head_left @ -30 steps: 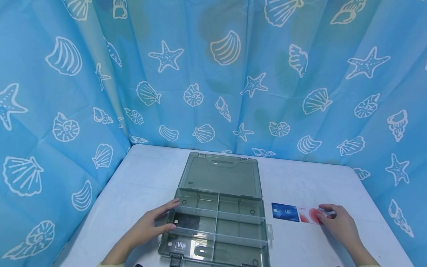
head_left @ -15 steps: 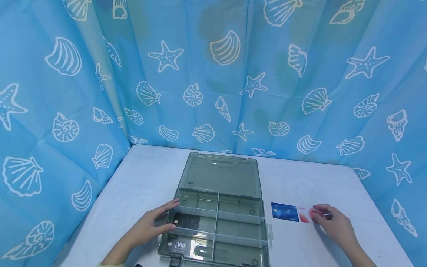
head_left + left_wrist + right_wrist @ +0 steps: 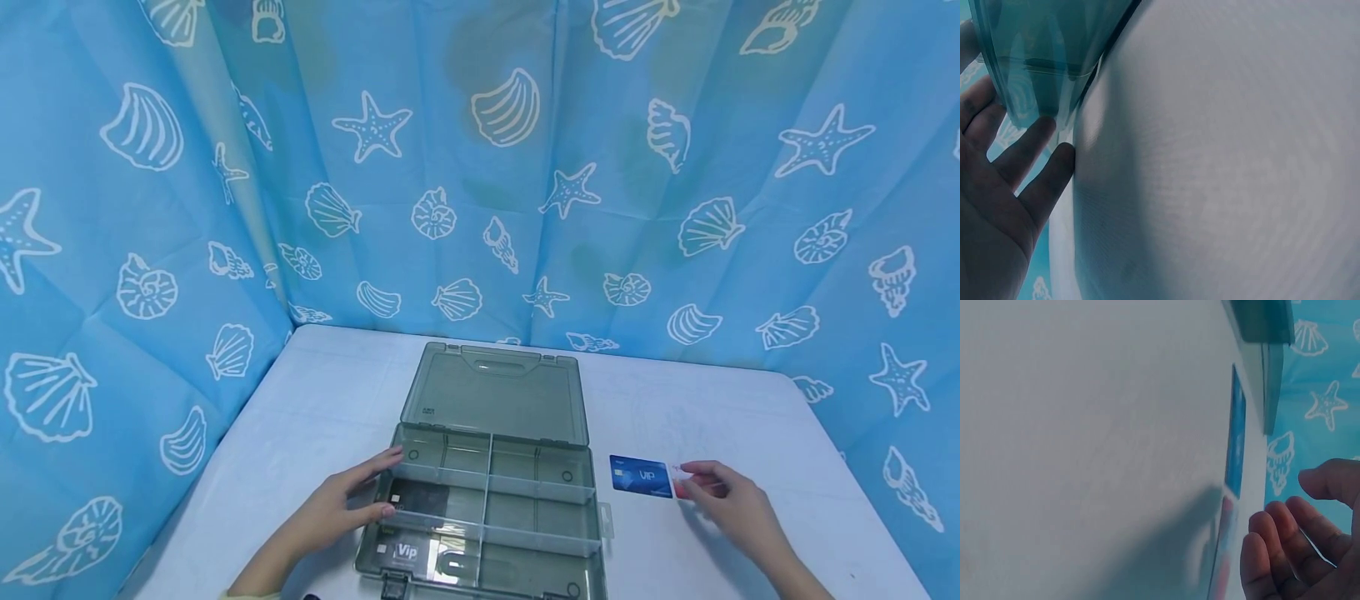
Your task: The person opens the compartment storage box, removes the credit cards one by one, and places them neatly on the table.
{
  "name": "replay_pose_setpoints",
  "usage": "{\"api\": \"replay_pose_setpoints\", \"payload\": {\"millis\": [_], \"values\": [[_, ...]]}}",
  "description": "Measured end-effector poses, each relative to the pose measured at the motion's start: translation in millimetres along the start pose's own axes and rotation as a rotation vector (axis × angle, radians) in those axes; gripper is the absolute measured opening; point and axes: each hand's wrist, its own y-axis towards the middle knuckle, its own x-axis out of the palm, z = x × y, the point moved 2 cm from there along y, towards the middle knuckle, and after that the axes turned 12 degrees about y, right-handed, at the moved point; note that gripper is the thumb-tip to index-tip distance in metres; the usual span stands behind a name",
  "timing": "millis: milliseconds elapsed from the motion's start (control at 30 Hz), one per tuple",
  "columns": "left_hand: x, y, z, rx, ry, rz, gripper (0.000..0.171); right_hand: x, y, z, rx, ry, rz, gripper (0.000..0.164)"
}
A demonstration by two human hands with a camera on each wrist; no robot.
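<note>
My left hand [image 3: 341,504] rests at the left side of a clear grey-green compartment box [image 3: 528,521], its fingers extended along the wall in the left wrist view. A black card [image 3: 426,500] lies in the box's middle-left compartment, and a grey card marked Vip [image 3: 405,552] in the front-left one. To the right of the box, a blue VIP card [image 3: 641,477] lies flat beside a red-and-white card [image 3: 680,489]. My right hand [image 3: 735,504] hovers over the red-and-white card, hiding most of it. Its thumb and loosely bent fingers stand apart, with nothing between them in the right wrist view.
The box's lid [image 3: 498,392] lies folded back behind it. A clear latch [image 3: 607,521] sticks out from the box's right side. Blue curtains [image 3: 450,167] with white shell prints surround the white table [image 3: 330,375].
My right hand has slid left across the red-and-white card, toward the blue card, and now covers more of it. The left hand, box and cards stay where they were.
</note>
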Motion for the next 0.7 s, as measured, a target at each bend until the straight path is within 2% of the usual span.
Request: {"api": "replay_pose_setpoints", "payload": {"millis": [233,367,467,700], "values": [[0.3,-0.1,0.0,-0.011,0.0,-0.002,0.069,10.1,-9.5,-16.6,-0.021,0.009,-0.06,0.039],[0.1,0.0,0.3,-0.008,0.0,-0.003,0.069,15.2,-15.5,-25.1,-0.093,0.006,-0.094,0.035],[-0.3,-0.2,0.9,-0.007,-0.005,-0.007,0.069,19.6,-20.4,-32.7,-0.118,0.047,-0.129,0.031],[-1.0,0.0,2.4,-0.01,-0.012,-0.01,0.069,30.6,-32.3,-49.4,-0.083,0.11,-0.171,0.03]]}}
